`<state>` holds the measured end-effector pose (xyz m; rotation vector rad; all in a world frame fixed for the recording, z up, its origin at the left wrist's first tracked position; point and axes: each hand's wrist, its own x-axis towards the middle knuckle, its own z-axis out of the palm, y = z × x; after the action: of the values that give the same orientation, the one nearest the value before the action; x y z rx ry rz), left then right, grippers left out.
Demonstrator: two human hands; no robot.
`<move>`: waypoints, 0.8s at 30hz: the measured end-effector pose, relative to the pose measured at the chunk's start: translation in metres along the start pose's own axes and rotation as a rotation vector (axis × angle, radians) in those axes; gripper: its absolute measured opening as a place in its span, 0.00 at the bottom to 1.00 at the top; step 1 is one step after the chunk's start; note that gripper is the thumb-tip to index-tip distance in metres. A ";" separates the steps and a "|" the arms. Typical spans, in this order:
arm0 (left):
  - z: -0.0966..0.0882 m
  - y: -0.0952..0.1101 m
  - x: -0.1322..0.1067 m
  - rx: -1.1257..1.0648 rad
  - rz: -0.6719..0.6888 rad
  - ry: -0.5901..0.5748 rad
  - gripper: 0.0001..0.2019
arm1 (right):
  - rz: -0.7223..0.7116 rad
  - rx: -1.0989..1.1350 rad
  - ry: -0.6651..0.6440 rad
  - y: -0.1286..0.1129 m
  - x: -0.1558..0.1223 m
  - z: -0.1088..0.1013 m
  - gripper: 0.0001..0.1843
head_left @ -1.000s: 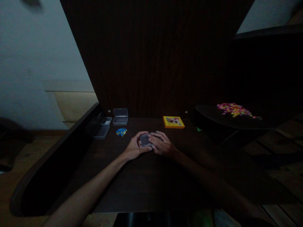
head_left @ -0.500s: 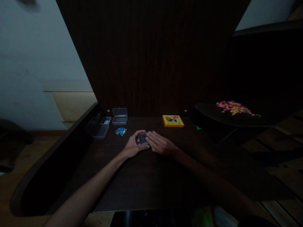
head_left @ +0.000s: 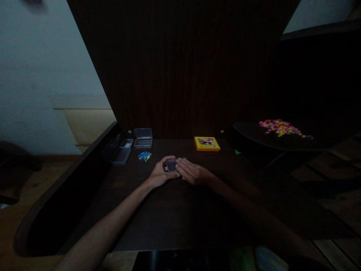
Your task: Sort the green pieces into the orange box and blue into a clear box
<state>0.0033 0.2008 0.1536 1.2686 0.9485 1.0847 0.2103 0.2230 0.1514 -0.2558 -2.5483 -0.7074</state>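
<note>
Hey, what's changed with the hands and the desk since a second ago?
The right hand has drawn its spread fingers closer together over the clear case. Nothing was let go: the left hand still grips the case's left side. The blue and yellow pieces and yellow box stayed put.

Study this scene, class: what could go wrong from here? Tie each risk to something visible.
The small translucent plastic box is between the left hand and the right hand; it could slip if their hold loosens.
The small heap of blue and yellow pieces lies loose near the left hand, so a sideways move might scatter it.
The multicoloured heap of small pieces lies loose on the dark curved shelf; a bump might send some over the edge.
</note>
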 end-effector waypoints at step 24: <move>-0.011 0.001 0.010 0.003 0.026 0.072 0.38 | -0.153 -0.226 -0.103 0.012 0.031 -0.012 0.18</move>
<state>-0.0052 0.2137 0.1541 1.2544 0.9903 1.1567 0.1914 0.2289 0.1812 -0.1770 -2.6053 -1.0695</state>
